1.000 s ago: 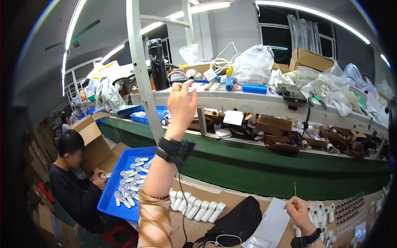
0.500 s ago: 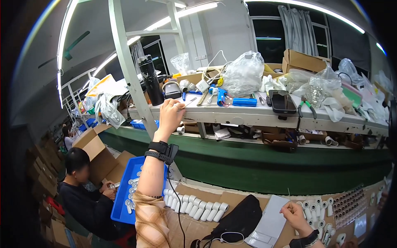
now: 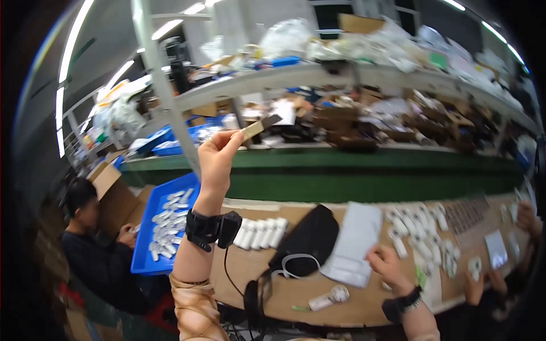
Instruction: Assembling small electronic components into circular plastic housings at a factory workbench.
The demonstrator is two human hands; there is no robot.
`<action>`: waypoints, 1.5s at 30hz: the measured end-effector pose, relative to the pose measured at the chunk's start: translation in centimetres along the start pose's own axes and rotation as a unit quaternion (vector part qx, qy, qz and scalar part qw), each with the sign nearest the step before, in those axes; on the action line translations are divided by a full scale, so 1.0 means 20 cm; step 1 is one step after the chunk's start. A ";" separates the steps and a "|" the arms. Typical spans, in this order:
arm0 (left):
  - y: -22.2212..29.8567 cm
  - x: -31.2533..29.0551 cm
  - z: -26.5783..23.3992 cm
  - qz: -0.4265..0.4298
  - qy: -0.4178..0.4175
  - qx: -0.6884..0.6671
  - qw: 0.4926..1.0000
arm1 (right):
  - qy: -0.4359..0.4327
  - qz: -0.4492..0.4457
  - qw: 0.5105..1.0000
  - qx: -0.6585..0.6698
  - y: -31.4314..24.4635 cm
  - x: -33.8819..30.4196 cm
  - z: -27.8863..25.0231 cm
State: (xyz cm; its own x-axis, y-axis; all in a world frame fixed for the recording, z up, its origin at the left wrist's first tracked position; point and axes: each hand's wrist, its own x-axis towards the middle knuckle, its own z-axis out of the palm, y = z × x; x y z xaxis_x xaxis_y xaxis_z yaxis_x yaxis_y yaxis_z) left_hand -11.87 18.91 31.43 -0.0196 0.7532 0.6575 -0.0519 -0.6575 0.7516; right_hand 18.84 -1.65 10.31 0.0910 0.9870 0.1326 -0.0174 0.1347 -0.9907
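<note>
My left hand (image 3: pixel 218 156) is raised toward the shelf, pinching a small flat blade with a tan handle (image 3: pixel 261 126); its dark end points up and right. Lower on the right, my right hand (image 3: pixel 388 265) hovers beside a white folded sheet (image 3: pixel 354 241), its fingers curled together; whatever they may hold is too small to make out. Between my forearms lies a white handheld device with a round head (image 3: pixel 330 298). A black pouch (image 3: pixel 310 238) rests left of the sheet, next to a row of white cylindrical parts (image 3: pixel 260 233).
A blue tray (image 3: pixel 149 226) of white parts stands left, beside a co-worker in dark clothing (image 3: pixel 96 256). More white devices (image 3: pixel 418 227) and rows of small parts (image 3: pixel 469 216) lie right, near other people's hands (image 3: pixel 474 288). A cluttered metal shelf (image 3: pixel 409 75) spans the back.
The view has tilted down, bringing more of the table and the lower shelf into sight. The tool in my left hand now shows its flat side and has come away from the upper shelf.
</note>
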 end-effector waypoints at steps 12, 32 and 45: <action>0.12 -0.86 1.40 0.449 -0.218 0.181 0.847 | 0.023 -0.022 0.995 0.097 0.11 -0.66 0.00; 0.21 -1.79 3.02 0.475 -0.394 0.068 0.784 | 0.200 0.079 0.961 0.171 0.33 -1.09 -0.45; 0.19 -1.87 3.12 0.529 -0.353 0.116 0.763 | 0.245 0.065 0.949 0.186 0.32 -1.10 -0.47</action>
State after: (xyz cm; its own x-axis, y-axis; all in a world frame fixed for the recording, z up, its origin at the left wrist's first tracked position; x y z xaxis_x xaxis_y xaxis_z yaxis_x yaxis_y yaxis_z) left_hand 51.00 -12.97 12.94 0.6190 -0.3451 0.7055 -0.1991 -0.9379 -0.2842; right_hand 26.11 -23.40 0.80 0.5141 0.8506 -0.1103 -0.4020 0.1254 -0.9070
